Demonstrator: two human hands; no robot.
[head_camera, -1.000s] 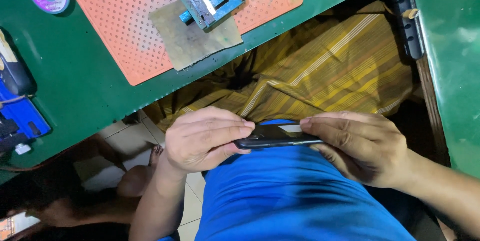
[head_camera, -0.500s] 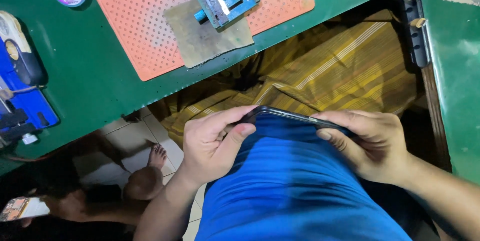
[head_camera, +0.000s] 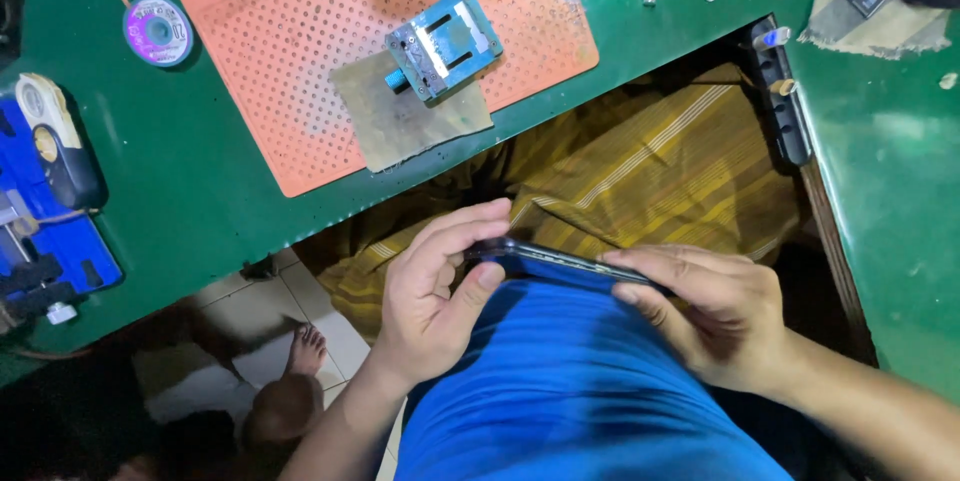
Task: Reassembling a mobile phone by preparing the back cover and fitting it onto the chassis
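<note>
Both hands hold a thin dark phone (head_camera: 560, 259) edge-on, low over my lap and against my blue shirt (head_camera: 570, 391). My left hand (head_camera: 440, 291) grips its left end, thumb under and fingers curled over the top. Gripping the right end from above is my right hand (head_camera: 710, 306). A yellow striped cloth (head_camera: 650, 171) covers my legs beneath the phone. The phone's face is hidden from this angle.
A green workbench (head_camera: 210, 191) carries an orange perforated mat (head_camera: 330, 31) with a blue metal clamp fixture (head_camera: 443, 43) on a worn patch. A purple spool (head_camera: 157, 30) and blue tool stand (head_camera: 45, 241) sit left. A bare foot (head_camera: 305, 351) rests on the tiled floor.
The view has tipped up, showing more of the bench. The phone stays between both hands, now tilted down toward the right, and my left fingers have shifted over its left end.
</note>
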